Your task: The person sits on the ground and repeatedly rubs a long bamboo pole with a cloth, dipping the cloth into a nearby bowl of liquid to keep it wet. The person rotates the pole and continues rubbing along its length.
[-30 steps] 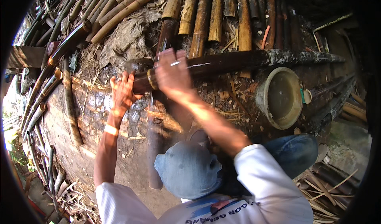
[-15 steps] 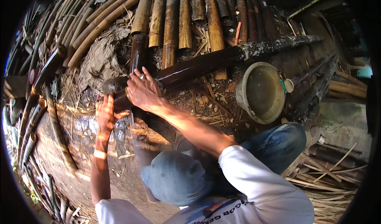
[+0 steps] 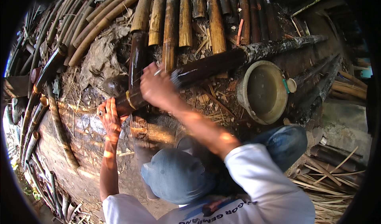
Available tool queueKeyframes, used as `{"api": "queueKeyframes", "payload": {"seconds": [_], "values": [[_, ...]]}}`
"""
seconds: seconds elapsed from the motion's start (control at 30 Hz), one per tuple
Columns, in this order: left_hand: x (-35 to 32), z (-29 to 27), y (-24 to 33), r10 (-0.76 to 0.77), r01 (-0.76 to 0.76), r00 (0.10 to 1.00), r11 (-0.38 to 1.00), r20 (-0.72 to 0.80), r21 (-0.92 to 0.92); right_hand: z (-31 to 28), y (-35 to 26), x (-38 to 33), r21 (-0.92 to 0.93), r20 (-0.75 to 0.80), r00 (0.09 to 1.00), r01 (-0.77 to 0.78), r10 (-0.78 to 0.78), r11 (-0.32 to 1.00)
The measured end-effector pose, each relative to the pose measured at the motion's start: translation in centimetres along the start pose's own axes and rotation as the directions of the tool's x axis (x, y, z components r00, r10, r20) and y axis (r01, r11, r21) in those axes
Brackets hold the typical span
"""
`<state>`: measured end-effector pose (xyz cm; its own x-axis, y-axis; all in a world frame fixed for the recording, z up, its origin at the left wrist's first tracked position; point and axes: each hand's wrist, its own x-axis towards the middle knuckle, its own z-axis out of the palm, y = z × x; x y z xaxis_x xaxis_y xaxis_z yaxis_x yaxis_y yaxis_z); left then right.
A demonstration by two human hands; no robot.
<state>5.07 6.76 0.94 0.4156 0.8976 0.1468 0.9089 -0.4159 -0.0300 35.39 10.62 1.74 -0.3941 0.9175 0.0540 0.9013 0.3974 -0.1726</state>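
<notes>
A long, wet, dark bamboo pole [image 3: 214, 64] lies slanting from lower left to upper right. A pale ring marks the joint near its near-left end. My left hand [image 3: 110, 115] is closed round that end, its fingers curled over the top. Further up the pole, just past the joint, my right hand [image 3: 158, 88] lies on or just over its surface. Motion blurs its fingers, so their grip does not show. Beside them is a pale grey smear, either a small pad or a wet gleam; I cannot tell which.
A round basin [image 3: 282, 93] of cloudy water stands right of the pole, a small green-handled thing on its rim. Several cut bamboo lengths [image 3: 185, 22] lie in a row beyond. A crumpled grey sack [image 3: 101, 57] and curved poles [image 3: 99, 29] lie left. A short bamboo piece [image 3: 152, 133] sits underneath.
My right hand has slid up and right along the pole, uncovering the pale joint ring. My left hand stays at the end, shifted slightly right and down.
</notes>
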Motion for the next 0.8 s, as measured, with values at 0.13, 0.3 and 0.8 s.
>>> {"api": "queueKeyframes", "payload": {"seconds": [0.13, 0.3, 0.8], "values": [[-0.2, -1.4, 0.4, 0.112, -0.112, 0.992, 0.994, -0.050, 0.005, 2.2, 1.6, -1.5, 0.269, -0.257, 0.939, -0.156, 0.227, 0.950], [-0.5, -2.2, 0.3, 0.165, -0.165, 0.986, 0.986, -0.020, -0.003, 0.3, 21.5, -7.8, -0.237, -0.377, 0.791, -0.586, 0.482, 0.775], [-0.5, -0.9, 0.1, 0.104, -0.103, 0.994, 0.994, -0.023, 0.036, -1.7, 11.3, -4.3, -0.049, 0.035, 0.855, -0.516, 0.518, 0.855]]}}
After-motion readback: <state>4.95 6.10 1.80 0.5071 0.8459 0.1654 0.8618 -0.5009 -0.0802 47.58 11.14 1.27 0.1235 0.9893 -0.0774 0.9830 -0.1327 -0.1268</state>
